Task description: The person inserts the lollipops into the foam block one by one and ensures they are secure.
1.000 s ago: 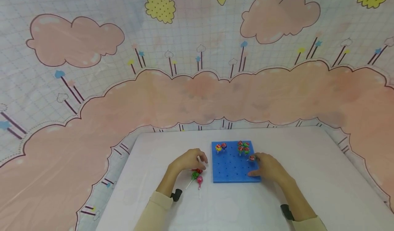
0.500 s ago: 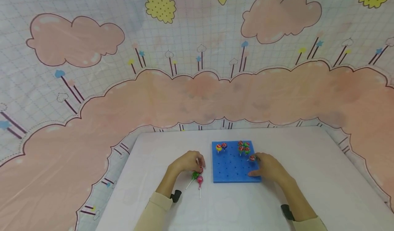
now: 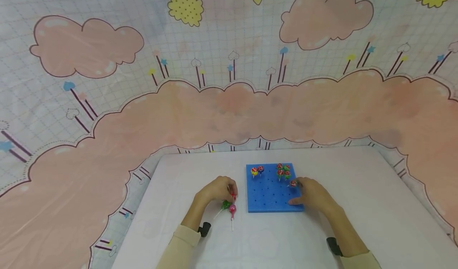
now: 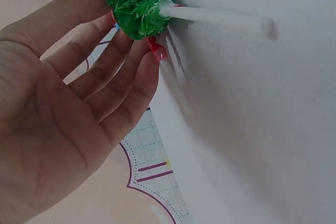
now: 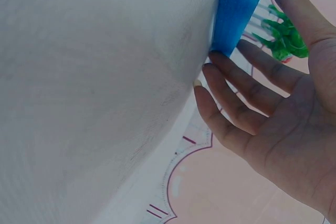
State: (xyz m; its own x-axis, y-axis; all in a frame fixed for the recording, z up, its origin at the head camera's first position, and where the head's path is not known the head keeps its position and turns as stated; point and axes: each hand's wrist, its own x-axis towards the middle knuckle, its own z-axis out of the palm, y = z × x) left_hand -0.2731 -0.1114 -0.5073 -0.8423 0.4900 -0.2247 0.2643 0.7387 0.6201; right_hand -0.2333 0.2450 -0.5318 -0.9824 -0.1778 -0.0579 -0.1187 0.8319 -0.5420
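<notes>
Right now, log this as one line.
left hand: by round green-wrapped lollipop, grip unclear; right hand: touching square blue board; round pink lollipop: lying nearby

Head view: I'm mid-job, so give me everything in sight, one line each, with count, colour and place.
Table: 1, white, foreground
Backdrop: 1, peach and white print, behind the table
Board: 1, blue, on the table
Yellow lollipop: 1, yellow and red, board's far left corner
Dark lollipop: 1, dark blue and red, beside the yellow
Paired-colour lollipops: 4, red and green, board's far right
Single lollipop: 1, mostly red, board's right side
Red lollipop: 1, red, left of board
Green lollipop: 1, green, left of board
Pink lollipop: 1, pink, left of board
Wrist devices: 2, black, one per wrist
Sleeves: 2, beige, forearms
Left hand: 1, bare, seemingly pinching the red lollipop
Right hand: 1, bare, at board's right edge
</notes>
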